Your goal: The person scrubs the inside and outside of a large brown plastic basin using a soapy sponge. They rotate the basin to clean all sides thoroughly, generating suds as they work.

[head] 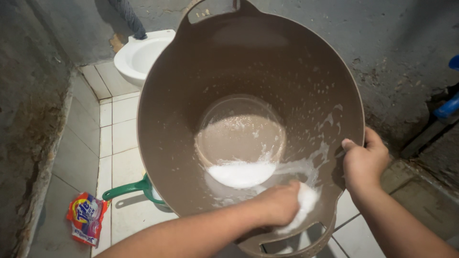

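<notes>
Tiled bathroom floor (119, 143) beneath a tilted brown tub (248, 119): the right hand (366, 162) clamps its rim while the left hand (279, 205), closed on a soapy white cloth (306, 200), scrubs the inner wall near the suds; unscrubbed wall looks next.

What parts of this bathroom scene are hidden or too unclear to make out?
- Left hand, head view: fingers buried in white suds, so what they hold cannot be told.
- Green-handled thing: its body is hidden behind the brown tub.
- Toilet: partly covered by the tub.
- Blue pipe: cut off by the right edge.
- Right hand: fingers hidden behind the tub's rim.
</notes>
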